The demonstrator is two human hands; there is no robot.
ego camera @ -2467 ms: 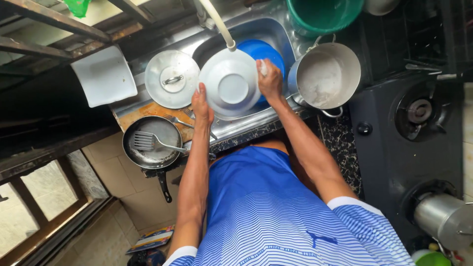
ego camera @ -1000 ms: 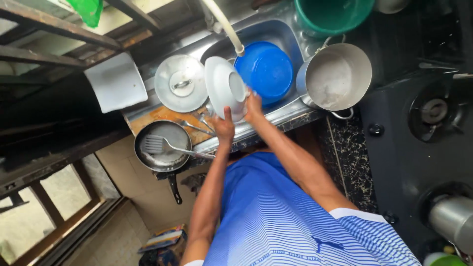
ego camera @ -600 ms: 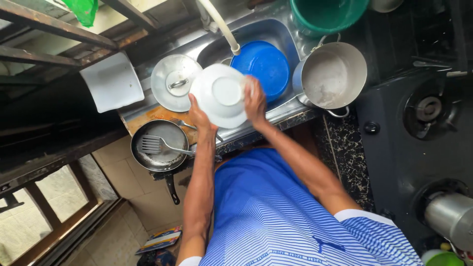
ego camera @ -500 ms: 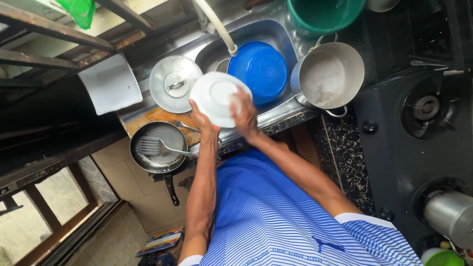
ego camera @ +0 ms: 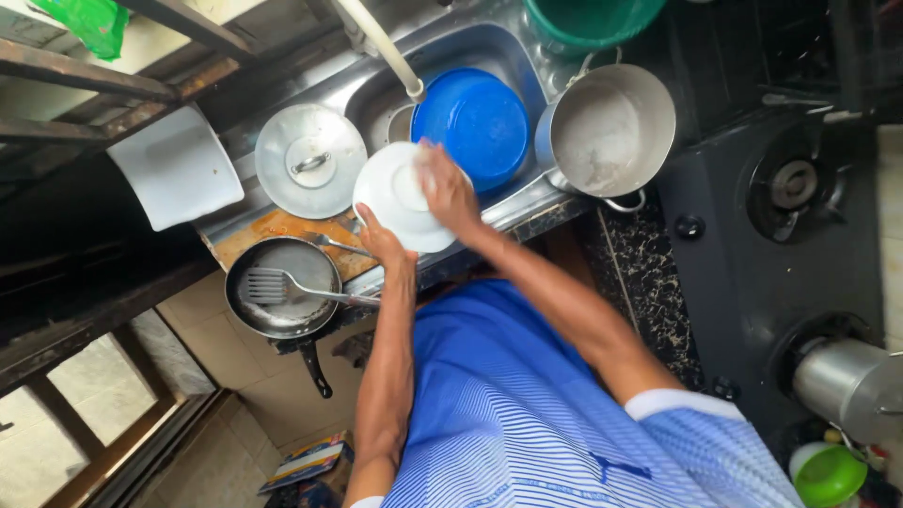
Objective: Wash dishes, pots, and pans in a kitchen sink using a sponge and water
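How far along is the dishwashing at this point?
Done: nothing visibly finished. In hand: the left hand grips the white plate at its rim while the right hand rubs its face above the sink. Left: the frying pan with spatula, and the steel pot.

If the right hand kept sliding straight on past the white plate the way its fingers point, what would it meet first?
The right hand lies on the white plate, fingers pointing toward the faucet spout. Past the plate's rim, it would probably meet the spout tip or the sink beneath; depth is unclear.

Plate (ego camera: pixel 400 196) between lid (ego camera: pixel 309 160) and bowl (ego camera: pixel 478 122).
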